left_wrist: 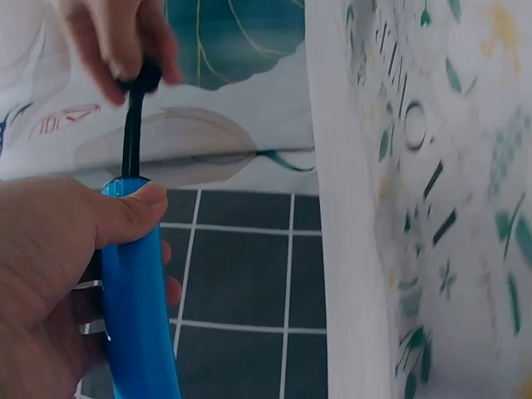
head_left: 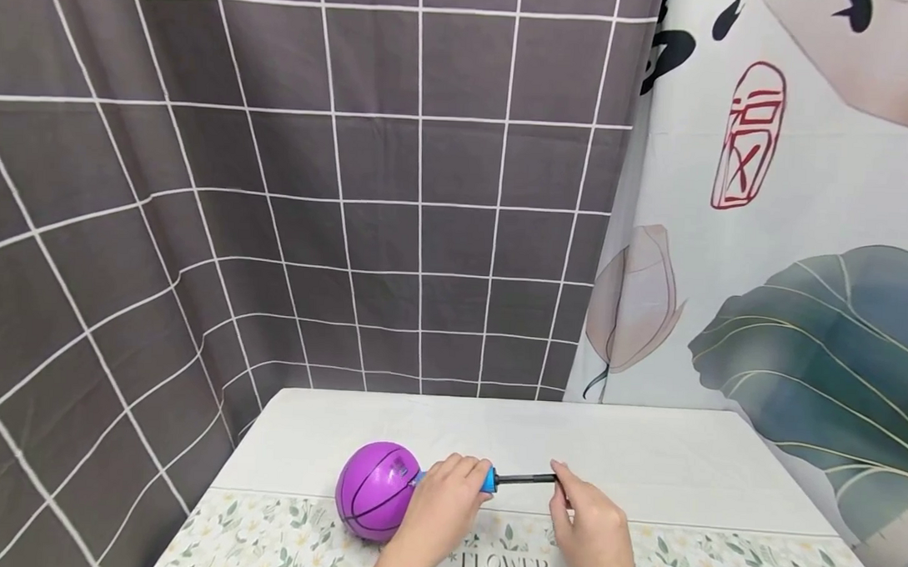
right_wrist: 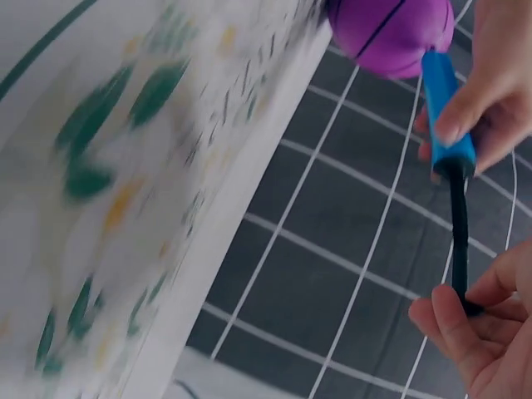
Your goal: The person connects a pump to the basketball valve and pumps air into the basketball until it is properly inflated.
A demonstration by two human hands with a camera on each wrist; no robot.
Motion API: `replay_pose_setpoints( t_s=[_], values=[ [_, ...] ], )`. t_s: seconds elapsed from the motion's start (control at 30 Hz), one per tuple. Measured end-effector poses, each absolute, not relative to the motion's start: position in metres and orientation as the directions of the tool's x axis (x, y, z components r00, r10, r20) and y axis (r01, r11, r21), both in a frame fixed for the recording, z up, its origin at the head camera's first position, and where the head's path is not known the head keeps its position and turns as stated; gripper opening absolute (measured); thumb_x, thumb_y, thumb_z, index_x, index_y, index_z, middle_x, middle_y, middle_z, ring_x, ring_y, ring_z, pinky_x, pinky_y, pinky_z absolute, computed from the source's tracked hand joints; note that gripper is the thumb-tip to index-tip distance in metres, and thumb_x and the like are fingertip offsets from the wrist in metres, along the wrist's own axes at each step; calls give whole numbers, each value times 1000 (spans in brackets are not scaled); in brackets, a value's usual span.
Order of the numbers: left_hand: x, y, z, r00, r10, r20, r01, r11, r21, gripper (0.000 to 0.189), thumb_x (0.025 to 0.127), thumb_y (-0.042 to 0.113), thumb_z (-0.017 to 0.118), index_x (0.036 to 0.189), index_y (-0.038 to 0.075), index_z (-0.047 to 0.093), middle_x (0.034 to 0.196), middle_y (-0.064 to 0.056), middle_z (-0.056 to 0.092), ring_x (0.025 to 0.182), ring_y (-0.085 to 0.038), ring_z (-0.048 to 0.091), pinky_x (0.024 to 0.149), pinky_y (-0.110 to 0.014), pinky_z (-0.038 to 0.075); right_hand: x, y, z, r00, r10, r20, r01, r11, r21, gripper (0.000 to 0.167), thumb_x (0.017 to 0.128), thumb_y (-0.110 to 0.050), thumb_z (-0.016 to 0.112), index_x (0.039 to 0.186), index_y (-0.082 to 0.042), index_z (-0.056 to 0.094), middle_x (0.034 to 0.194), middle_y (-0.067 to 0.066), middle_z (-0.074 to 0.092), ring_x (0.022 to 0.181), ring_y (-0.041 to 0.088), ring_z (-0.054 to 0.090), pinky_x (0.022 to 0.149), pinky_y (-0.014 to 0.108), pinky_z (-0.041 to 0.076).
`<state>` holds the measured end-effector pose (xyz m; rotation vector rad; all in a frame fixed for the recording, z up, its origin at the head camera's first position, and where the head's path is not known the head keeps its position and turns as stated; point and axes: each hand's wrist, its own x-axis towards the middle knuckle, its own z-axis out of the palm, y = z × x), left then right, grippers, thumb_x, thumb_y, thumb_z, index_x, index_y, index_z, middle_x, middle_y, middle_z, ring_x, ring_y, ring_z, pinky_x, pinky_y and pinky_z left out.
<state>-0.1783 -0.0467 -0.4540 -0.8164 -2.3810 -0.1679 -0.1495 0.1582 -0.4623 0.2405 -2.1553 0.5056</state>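
Observation:
A purple ball (head_left: 375, 491) with black seam lines sits at the left front of the table. Beside it, my left hand (head_left: 446, 504) grips the blue barrel of a hand pump (left_wrist: 137, 291), thumb on one side and fingers round the other. The pump's tip end meets the ball in the right wrist view. From the barrel's other end a black rod (head_left: 526, 479) sticks out to the right. My right hand (head_left: 590, 526) pinches the black handle at the rod's end between thumb and fingers; the hand partly hides this handle.
The table (head_left: 643, 457) has a white back part and a flower-print cloth (head_left: 752, 561) with lettering along the front. A dark grey curtain with white grid lines (head_left: 458, 167) hangs behind and left. A white leaf-print curtain (head_left: 801, 245) hangs at the right.

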Motion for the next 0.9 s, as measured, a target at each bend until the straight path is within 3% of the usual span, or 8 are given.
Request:
replay_pose_setpoints(
  t_s=[0.37, 0.67, 0.9],
  values=[
    [-178, -36, -461, -584, 555, 593, 627, 772, -105, 35, 86, 31, 79, 115, 13, 71, 105, 6, 70, 94, -9, 64, 79, -23, 54, -148, 132, -467, -579, -79, 811, -439, 869, -229, 33, 69, 4, 86, 100, -4, 79, 88, 9, 78, 63, 9, 70, 54, 10, 51],
    [-182, -47, -461, -618, 524, 586, 626, 779, -37, 34, 87, 32, 77, 117, 17, 70, 108, 8, 72, 96, -8, 65, 82, -24, 54, -147, 159, -461, -627, -29, 778, -377, 886, -271, 34, 73, 5, 82, 106, -4, 78, 92, 10, 78, 67, 14, 73, 58, 25, 59],
    [-185, -55, -459, -636, 492, 594, 595, 803, -28, 36, 86, 32, 77, 118, 17, 69, 109, 8, 72, 98, -9, 64, 84, -27, 55, -149, 183, -458, -596, 4, 803, -356, 895, -269, 35, 73, 8, 79, 107, -2, 77, 91, 12, 77, 65, 17, 73, 55, 33, 59]
  ],
)
